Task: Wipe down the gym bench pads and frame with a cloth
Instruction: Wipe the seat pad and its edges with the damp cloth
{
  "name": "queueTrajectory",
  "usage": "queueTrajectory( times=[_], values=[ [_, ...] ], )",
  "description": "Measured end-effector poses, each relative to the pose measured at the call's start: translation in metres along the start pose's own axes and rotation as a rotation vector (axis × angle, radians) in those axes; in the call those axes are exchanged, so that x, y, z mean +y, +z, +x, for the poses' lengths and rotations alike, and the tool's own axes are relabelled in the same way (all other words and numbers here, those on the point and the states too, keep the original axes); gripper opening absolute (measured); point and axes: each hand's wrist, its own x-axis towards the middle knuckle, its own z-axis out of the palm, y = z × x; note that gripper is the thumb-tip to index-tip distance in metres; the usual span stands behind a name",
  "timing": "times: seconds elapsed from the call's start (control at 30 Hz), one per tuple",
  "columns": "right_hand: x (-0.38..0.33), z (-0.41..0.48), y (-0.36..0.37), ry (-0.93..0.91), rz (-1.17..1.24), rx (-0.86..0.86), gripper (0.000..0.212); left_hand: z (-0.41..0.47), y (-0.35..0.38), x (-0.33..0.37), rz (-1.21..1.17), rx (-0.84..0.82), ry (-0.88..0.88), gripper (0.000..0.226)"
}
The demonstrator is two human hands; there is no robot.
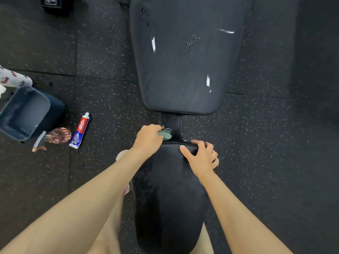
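A black gym bench runs up the middle of the head view. Its seat pad [168, 198] lies between my legs and its long back pad [183, 61] stretches away, with damp marks on it. A black frame bar [171, 123] joins the two pads. My left hand [148, 138] grips a bunched green cloth [165, 134] against the left side of that bar, at the seat's far edge. My right hand [201, 156] holds the far right corner of the seat pad, thumb on top and fingers curled over the edge.
On the speckled rubber floor to the left stand a dark blue bin [25, 114], a pink spray bottle lying on its side [55, 137] and a toothpaste tube [79, 131]. Another person's patterned trouser leg [12, 78] shows at the left edge. A black object [55, 4] lies top left.
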Motion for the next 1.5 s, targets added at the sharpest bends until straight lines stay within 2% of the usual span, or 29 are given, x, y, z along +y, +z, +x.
queueTrajectory(
  times=[0.13,0.3,0.47,0.77,0.83,0.97,1.07,1.2,1.27,1.4,1.5],
  values=[
    [0.002,0.003,0.002,0.001,-0.004,-0.003,0.057,0.008,0.022,0.037,0.065,-0.051,0.088,0.032],
    [0.003,0.007,0.004,0.036,-0.008,0.006,0.072,0.015,0.038,0.072,0.122,-0.216,0.173,0.026],
    [0.003,0.006,0.005,0.022,0.085,0.007,0.082,0.021,0.015,0.05,0.05,-0.304,0.177,0.047],
    [0.003,0.01,0.004,0.031,0.04,-0.048,0.082,0.012,-0.016,-0.012,0.044,-0.218,0.064,0.044],
    [0.003,0.009,0.003,0.026,0.046,-0.054,0.081,0.011,-0.021,-0.012,0.098,-0.225,0.062,0.041],
    [0.001,0.009,0.002,0.028,0.048,-0.058,0.08,0.016,-0.031,0.0,0.262,-0.21,-0.069,0.041],
    [0.002,0.008,0.002,0.016,0.025,-0.057,0.073,0.018,-0.029,0.01,0.137,-0.173,-0.068,0.041],
    [0.003,0.009,0.001,-0.005,0.038,-0.057,0.059,0.012,-0.004,0.032,-0.014,-0.21,0.046,0.024],
    [0.004,0.008,0.002,-0.013,0.044,-0.05,0.053,0.01,0.0,0.024,-0.058,-0.179,0.021,0.019],
    [0.004,0.006,0.003,-0.02,0.077,-0.029,0.047,0.002,-0.009,-0.007,-0.11,-0.067,-0.106,0.037],
    [0.002,0.005,0.001,-0.02,0.078,-0.033,0.048,-0.006,-0.008,-0.011,-0.117,-0.002,-0.124,0.036]
  ],
)
